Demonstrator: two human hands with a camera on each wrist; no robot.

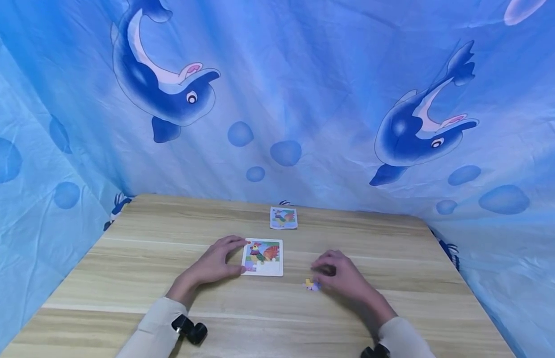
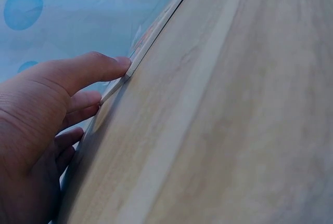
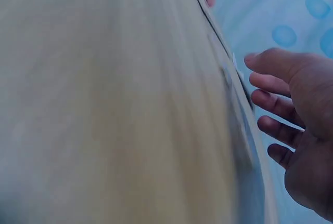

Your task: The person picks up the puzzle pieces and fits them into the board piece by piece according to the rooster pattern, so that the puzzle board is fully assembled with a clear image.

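A square jigsaw board (image 1: 269, 271) with a rooster picture lies on the table, pieces filling its upper part and left side. A white bare patch shows at its lower right. My left hand (image 1: 217, 261) holds the board by its left side, thumb at the lower corner and fingers at the upper one. The thumb (image 2: 112, 67) presses on the board's edge in the left wrist view. Right of the board, my right hand (image 1: 342, 276) is over the table beside a small yellow and purple puzzle piece (image 1: 311, 285). Its fingers (image 3: 278, 104) are loosely bent, with no piece visible in their grasp.
A small picture card (image 1: 284, 218) with the same rooster lies behind the board, near the far edge of the wooden table (image 1: 206, 308). A blue curtain (image 1: 304, 89) with dolphins hangs behind and at the sides. Dark devices (image 1: 190, 329) are strapped on both wrists.
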